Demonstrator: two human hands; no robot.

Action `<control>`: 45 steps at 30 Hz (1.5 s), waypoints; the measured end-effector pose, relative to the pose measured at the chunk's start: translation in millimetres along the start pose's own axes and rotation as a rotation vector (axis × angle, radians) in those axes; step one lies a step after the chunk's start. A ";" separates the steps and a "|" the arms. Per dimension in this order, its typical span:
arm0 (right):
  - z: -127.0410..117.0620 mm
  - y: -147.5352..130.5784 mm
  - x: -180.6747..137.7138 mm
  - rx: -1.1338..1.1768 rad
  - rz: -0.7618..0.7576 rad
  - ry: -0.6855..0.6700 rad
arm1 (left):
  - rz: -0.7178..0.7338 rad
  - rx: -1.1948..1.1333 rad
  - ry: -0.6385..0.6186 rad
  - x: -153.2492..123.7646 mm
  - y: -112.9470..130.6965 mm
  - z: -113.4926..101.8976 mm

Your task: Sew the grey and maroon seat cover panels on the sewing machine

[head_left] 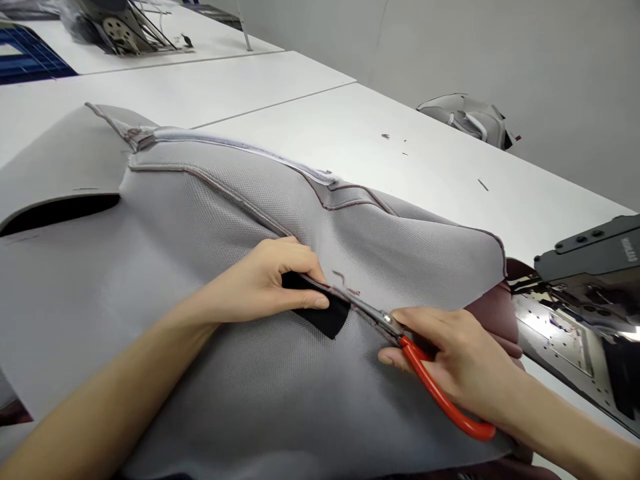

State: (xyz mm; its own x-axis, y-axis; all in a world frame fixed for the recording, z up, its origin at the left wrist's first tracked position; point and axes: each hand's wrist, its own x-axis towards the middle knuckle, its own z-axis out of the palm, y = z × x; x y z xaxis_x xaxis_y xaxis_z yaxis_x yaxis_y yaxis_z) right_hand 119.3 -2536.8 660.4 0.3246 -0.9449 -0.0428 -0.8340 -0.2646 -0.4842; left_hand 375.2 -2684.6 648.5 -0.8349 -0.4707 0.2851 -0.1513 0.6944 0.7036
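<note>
Grey sewn fabric (pixel 280 373), textured and with raised seams, spreads in front of me. Fingers and thumb of my left hand (pixel 270 280) pinch its seam together with a black strip (pixel 327 317) that sticks out below. Red-handled scissors (pixel 440 397) are held in my right hand (pixel 460 360). Their blades lie along the seam, close to my left fingertips and the end of the black strip. Small cut scraps (pixel 347 283) rest on the fabric just above the blades. A white edging strip (pixel 240 147) runs along the fabric's far side.
A sewing machine (pixel 590 267) stands at the right, beside maroon fabric (pixel 497 313). Another machine (pixel 125 30) is at the back left, near a blue crate (pixel 33 57). Thread bits (pixel 483 185) lie on the white table (pixel 400 173). A grey bundle (pixel 467 117) sits beyond its edge.
</note>
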 end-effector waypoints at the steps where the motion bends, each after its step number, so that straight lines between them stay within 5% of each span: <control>1: -1.7 1.5 -0.1 -0.021 0.000 -0.010 | -0.017 -0.002 0.003 0.2 0.0 0.0; 6: -17.6 5.5 3.4 -0.002 0.100 -0.074 | -0.075 -0.054 0.004 -0.4 0.3 -0.9; 13: -16.9 -3.7 13.3 0.102 0.203 -0.136 | -0.346 -0.278 0.038 -3.9 0.7 0.5; 27: -11.3 -4.7 16.6 0.070 0.133 -0.086 | -0.309 -0.351 0.057 -6.0 0.2 2.1; 38: 0.7 3.8 9.8 -0.068 -0.068 0.048 | -0.296 -0.325 0.057 -4.4 2.7 2.0; 45: -6.0 3.1 8.0 -0.119 0.003 0.005 | -0.293 -0.341 0.052 -6.4 2.0 1.5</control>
State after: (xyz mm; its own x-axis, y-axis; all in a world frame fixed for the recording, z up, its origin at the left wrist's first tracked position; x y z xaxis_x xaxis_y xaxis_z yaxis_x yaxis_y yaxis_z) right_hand 116.6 -2546.4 663.8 0.3203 -0.9465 -0.0394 -0.8819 -0.2827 -0.3772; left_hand 379.4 -2679.5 647.1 -0.7540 -0.6533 0.0682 -0.1869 0.3129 0.9312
